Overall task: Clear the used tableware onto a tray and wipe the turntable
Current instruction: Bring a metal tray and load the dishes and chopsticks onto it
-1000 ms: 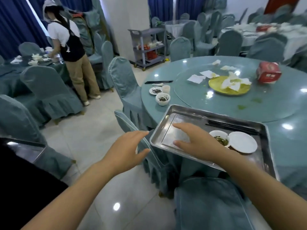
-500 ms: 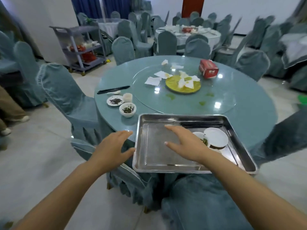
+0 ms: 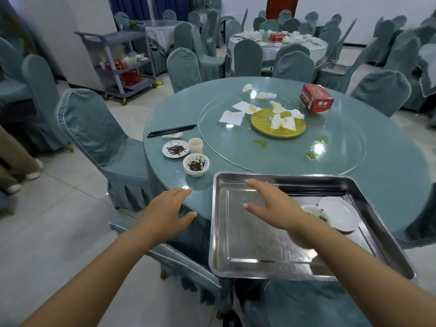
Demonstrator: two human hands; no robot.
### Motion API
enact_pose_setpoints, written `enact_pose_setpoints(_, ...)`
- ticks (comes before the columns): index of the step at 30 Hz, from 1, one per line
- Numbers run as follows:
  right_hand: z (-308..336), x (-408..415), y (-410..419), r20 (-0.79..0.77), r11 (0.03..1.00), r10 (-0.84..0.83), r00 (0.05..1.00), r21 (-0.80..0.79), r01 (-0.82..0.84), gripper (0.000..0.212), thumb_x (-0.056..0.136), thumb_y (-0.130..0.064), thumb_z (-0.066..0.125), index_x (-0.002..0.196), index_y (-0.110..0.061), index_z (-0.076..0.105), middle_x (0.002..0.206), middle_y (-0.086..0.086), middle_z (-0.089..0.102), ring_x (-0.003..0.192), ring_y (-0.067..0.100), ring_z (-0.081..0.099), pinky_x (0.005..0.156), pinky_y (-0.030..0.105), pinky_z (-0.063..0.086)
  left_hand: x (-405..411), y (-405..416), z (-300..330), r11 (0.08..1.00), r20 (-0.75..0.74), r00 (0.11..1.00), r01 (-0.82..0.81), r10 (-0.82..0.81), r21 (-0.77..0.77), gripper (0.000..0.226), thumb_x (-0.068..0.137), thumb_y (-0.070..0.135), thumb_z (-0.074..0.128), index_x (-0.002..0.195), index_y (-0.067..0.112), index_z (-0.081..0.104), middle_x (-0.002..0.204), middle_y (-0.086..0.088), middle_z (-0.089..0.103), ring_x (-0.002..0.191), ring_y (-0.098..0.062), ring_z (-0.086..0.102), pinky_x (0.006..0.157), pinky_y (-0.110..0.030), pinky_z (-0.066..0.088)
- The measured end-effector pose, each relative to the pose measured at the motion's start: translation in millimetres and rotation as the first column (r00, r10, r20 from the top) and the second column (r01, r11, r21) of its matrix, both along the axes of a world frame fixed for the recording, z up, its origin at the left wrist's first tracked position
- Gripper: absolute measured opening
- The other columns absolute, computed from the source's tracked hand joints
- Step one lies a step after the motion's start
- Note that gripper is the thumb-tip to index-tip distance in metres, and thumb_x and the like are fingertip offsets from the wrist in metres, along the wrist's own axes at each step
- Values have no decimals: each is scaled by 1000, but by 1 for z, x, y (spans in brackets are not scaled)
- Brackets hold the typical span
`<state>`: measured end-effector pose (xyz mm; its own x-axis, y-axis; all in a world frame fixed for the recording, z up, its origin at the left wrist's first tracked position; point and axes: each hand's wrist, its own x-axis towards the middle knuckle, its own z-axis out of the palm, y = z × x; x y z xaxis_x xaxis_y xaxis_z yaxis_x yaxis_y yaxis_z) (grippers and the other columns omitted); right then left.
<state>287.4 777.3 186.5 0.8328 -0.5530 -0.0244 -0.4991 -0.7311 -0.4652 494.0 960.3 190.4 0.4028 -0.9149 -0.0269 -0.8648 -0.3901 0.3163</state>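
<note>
I see the metal tray (image 3: 247,253) sitting at the near edge of the round table (image 3: 389,180), its near side overhanging that edge. In the tray's far right corner lie a white plate (image 3: 339,214) and a small bowl (image 3: 315,212) with green scraps, touching each other, and black chopsticks (image 3: 313,190) run along the tray's far wall. My right hand (image 3: 276,206) hovers over the bare left part of the tray, fingers straight and spread, grasping nothing. My left hand (image 3: 165,208) is at the table's near left edge, just beside the tray, fingers relaxed and released; whether it touches the tabletop I cannot tell.

Near the table's left edge stand a dirty bowl (image 3: 196,164), a dirty saucer (image 3: 176,149), a cup (image 3: 195,145), a white spoon (image 3: 172,136) and another pair of chopsticks (image 3: 172,131). The glass turntable (image 3: 342,149) in the middle carries a yellow plate (image 3: 264,128) with crumpled napkins (image 3: 282,119), loose napkins beside it, green smears (image 3: 260,143) and a red tissue box (image 3: 316,98) at its far right rim. Covered chairs (image 3: 94,131) ring the table.
</note>
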Motion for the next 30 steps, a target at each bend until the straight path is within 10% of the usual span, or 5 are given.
enact_pose_setpoints(25,-110,270,-136,-133,989,-63,989,123,79,104,66,-70,68,148,-25,23,148,0,36,137,22,32,111,36,29,210,-147,-96,973,14,1000,-24,22,228,84,90,57,48,153,19,8,159,-1,14,145,-18,16,120,-37,12)
enact_pose_setpoints(30,-146,323,-146,-325,971,-159,932,116,207,129,56,-80,65,152,-25,-1,160,11,4,147,30,3,118,47,15,274,-167,-127,963,-16,998,57,-55,264,87,89,58,48,153,16,7,159,-3,14,145,-20,17,119,-39,13)
